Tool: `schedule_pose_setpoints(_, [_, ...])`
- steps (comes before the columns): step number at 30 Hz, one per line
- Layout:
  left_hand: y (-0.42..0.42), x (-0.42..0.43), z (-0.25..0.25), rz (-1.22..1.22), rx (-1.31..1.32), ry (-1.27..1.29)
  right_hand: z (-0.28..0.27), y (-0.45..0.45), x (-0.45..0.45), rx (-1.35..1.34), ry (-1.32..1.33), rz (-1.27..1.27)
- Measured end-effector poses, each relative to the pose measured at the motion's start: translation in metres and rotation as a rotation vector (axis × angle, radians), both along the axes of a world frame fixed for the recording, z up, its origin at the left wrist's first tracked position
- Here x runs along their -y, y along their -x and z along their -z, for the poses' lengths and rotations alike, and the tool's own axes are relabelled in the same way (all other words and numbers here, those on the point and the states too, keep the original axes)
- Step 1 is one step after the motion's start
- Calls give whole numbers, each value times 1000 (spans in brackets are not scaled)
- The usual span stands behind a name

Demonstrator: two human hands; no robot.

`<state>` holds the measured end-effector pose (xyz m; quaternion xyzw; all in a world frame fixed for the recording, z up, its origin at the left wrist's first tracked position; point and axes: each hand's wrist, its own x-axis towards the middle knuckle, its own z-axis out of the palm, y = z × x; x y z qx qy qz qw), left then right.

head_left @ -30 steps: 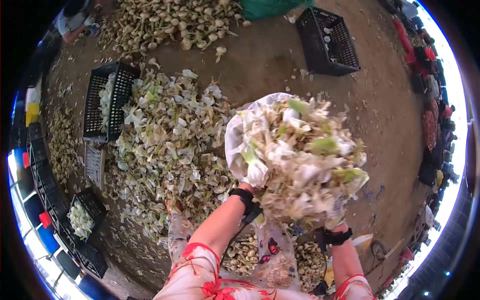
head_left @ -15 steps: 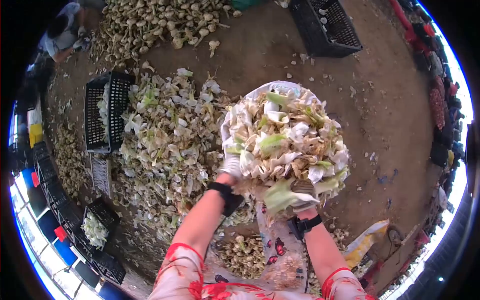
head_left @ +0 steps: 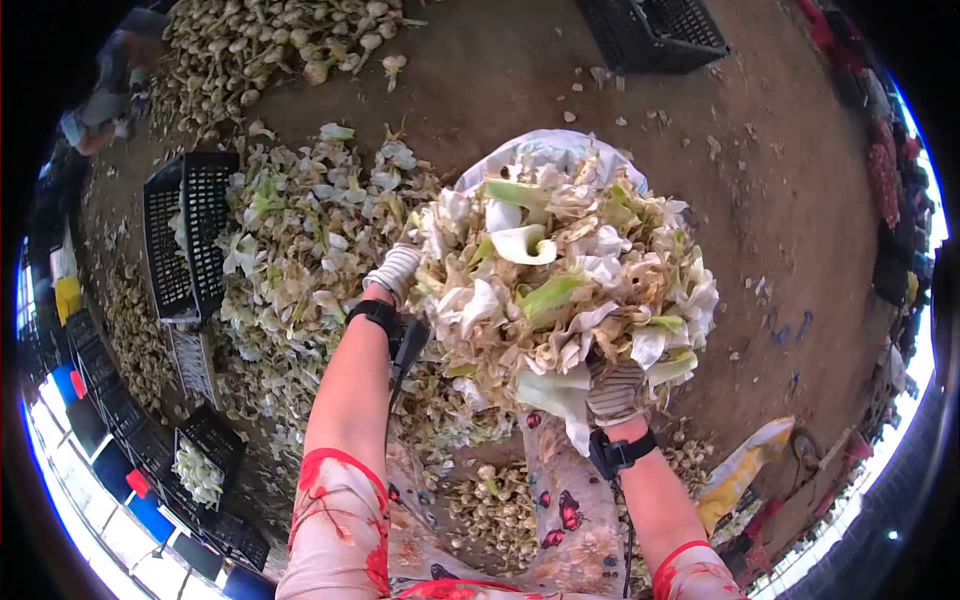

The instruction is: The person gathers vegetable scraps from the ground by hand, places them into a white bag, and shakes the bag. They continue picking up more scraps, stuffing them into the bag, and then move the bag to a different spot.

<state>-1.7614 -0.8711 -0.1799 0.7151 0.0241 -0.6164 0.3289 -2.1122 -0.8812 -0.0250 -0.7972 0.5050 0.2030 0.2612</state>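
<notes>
A big heap of garlic husks (head_left: 560, 290), papery white and tan with some green leaf pieces, sits between my hands at the mouth of a white sack (head_left: 495, 160). Its far rim shows; husks hide the near side. At the heap's left edge, my left hand (head_left: 395, 272) wears a striped glove and presses in, fingers mostly hidden. My right hand (head_left: 615, 392), also gloved, grips the near right side, its fingertips under the husks. Beside it hangs a broad pale leaf (head_left: 560, 400). Both wrists carry black straps.
Loose husks (head_left: 310, 250) cover the floor to the left, with a black crate (head_left: 205, 235) beside them. Garlic bulbs (head_left: 270, 45) are piled at the far left and between my legs. Another black crate (head_left: 660, 35) stands far right. A person (head_left: 100, 105) works at upper left.
My left hand has moved left and away from me, along the heap's side. The husks now spread wider and cover more of the sack's near rim. The right hand has shifted little.
</notes>
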Motion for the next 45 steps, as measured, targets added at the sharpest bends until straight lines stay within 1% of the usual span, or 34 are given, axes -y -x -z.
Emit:
schedule_pose_setpoints(1, [-7,-5,4,-78,-151,-91,5,4,-2,56,-7,25])
schedule_pose_setpoints(2, [-13,-12,13,-53,-291,256,9,6,-5,115,-24,63])
schedule_pose_setpoints(3, [-8,-18,24,-116,-256,337,14,9,-7,184,-57,112])
schedule_pose_setpoints(5, [25,6,-32,-241,-178,521,24,14,-10,426,-199,291])
schedule_pose_setpoints(6, [29,4,-30,-265,-127,500,28,20,-14,601,-325,414])
schedule_pose_setpoints(7, [33,10,-65,-168,22,464,33,26,-18,808,-507,551])
schedule_pose_setpoints(9, [46,13,-122,-294,-103,414,42,43,-29,1197,-1015,782])
schedule_pose_setpoints(11, [46,13,-156,-155,-70,528,44,46,-38,1513,-1529,834])
schedule_pose_setpoints(13, [64,24,-195,-109,-18,598,34,20,-52,1892,-1822,947])
schedule_pose_setpoints(14, [74,31,-216,-74,9,650,4,-6,-27,2028,-2158,838])
schedule_pose_setpoints(15, [80,29,-220,-22,28,541,-16,-19,-17,2059,-2321,798])
schedule_pose_setpoints(16, [91,30,-226,-16,13,597,-32,-28,-11,2068,-2354,811])
schedule_pose_setpoints(17, [102,32,-230,-11,-7,651,-48,-35,-3,2054,-2360,833])
schedule_pose_setpoints(18, [105,32,-231,156,149,690,-60,-39,6,2020,-2290,897])
schedule_pose_setpoints(21, [104,40,-234,258,188,644,-91,-34,35,1652,-1793,1074])
schedule_pose_setpoints(22, [106,48,-238,317,273,661,-87,-41,41,1718,-1630,1102])
schedule_pose_setpoints(24, [107,59,-241,314,259,638,-65,-58,51,1817,-1472,1265])
schedule_pose_setpoints(26, [112,68,-244,335,303,686,-51,-58,57,1963,-1726,1618])
schedule_pose_setpoints(27, [110,66,-239,354,328,660,-45,-58,61,1535,-1130,1004])
schedule_pose_setpoints(28, [112,65,-241,399,342,651,-40,-59,64,985,-553,491])
schedule_pose_setpoints(30, [114,59,-244,442,304,638,20,-67,35,950,-256,542])
schedule_pose_setpoints(31, [111,60,-243,443,261,647,7,-66,41,1086,-328,677])
schedule_pose_setpoints(32, [103,56,-235,479,273,587,-20,-68,52,1308,-511,884])
schedule_pose_setpoints(33, [97,60,-230,544,297,705,-32,-71,59,1445,-631,1010])
schedule_pose_setpoints(34, [93,66,-228,452,198,628,-41,-75,63,1558,-727,1118])
schedule_pose_setpoints(35, [89,72,-229,363,95,545,-34,-76,60,1581,-776,1123])
schedule_pose_setpoints(36, [81,79,-230,465,125,472,-27,-76,57,1603,-827,1130])
schedule_pose_setpoints(37, [75,86,-219,407,154,378,-20,-77,54,1624,-877,1136])
schedule_pose_setpoints(38, [73,87,-206,480,355,492,-24,-78,58,1776,-1115,1371])
schedule_pose_setpoints(39, [73,90,-194,553,556,605,-14,-80,57,1829,-1162,1380])
schedule_pose_setpoints(40, [75,99,-185,461,579,714,-3,-83,52,1869,-1202,1380])
schedule_pose_setpoints(41, [73,114,-184,567,665,665,5,-87,50,1883,-1225,1392])
schedule_pose_setpoints(43, [85,146,-183,687,1057,772,10,-91,51,1861,-1261,1485])
schedule_pose_setpoints(45, [79,169,-164,521,600,497,7,-90,57,1847,-1454,1721])
